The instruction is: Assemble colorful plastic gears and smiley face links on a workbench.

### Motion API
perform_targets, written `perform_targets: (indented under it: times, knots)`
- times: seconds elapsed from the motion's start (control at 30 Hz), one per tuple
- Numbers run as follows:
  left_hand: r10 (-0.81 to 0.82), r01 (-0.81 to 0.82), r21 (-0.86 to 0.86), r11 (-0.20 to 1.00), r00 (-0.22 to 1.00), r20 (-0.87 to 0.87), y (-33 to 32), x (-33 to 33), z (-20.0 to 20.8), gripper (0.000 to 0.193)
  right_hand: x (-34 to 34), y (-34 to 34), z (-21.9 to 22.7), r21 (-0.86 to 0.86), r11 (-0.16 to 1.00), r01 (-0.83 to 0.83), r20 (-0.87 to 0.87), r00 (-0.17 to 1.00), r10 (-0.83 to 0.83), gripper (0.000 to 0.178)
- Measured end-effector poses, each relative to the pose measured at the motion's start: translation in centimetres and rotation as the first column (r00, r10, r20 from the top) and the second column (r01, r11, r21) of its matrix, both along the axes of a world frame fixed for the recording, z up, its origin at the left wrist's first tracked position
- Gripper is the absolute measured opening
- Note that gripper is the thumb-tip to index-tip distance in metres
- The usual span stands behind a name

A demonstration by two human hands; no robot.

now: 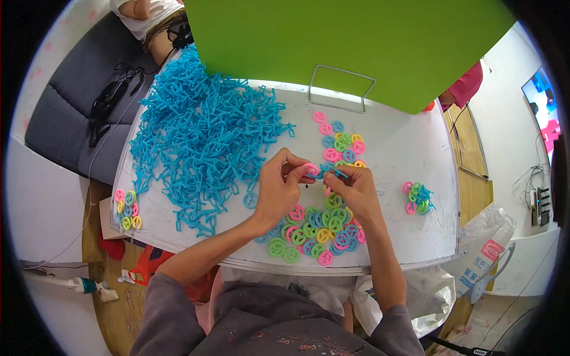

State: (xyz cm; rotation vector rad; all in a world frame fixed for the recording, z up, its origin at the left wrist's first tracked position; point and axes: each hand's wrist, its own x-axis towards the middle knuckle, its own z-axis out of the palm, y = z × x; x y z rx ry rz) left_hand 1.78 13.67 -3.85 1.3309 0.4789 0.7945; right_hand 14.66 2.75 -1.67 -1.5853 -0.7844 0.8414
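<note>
- From my remote seat I saw the left hand (pixel 280 185) pinching a pink spoked plastic wheel (pixel 311 169) above the middle of the flat white tabletop (pixel 404 154).
- The right hand (pixel 357 188) gripped a thin blue plastic frame piece (pixel 333 171) beside it; I could not tell whether the two parts were joined.
- I judged that the wheel could slip from so small a pinch, and an off-centre push could bend the thin plastic.
- Loose multicoloured spoked plastic wheels (pixel 334 224) lay near the front edge, where a forearm's sweep might have knocked some off.
- A tangled heap of blue plastic frames (pixel 202 130) crowded the left; pulling one could have dragged others.
- A small cluster of wheels and blue pieces (pixel 422 202) sat well apart, rightward.
- A large bright-green panel (pixel 356 41) blocked the far side, a bent metal wire loop (pixel 345 72) before it.
</note>
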Motion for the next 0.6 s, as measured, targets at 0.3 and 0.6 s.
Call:
perform_targets:
  times: [0.3,0.6]
  knots:
    - [0.001,0.007,0.066,0.998,0.993,-0.115,0.0,-0.2,0.4,0.003,0.0,0.1,-0.4,-0.072,0.997,-0.041,-0.171,0.985,0.028,0.016]
    - [-0.048,0.036,-0.172,0.985,0.997,-0.067,0.1,0.0,-0.1,0.003,-0.6,0.5,-0.5,-0.033,0.996,0.086,0.068,0.994,-0.084,0.017]
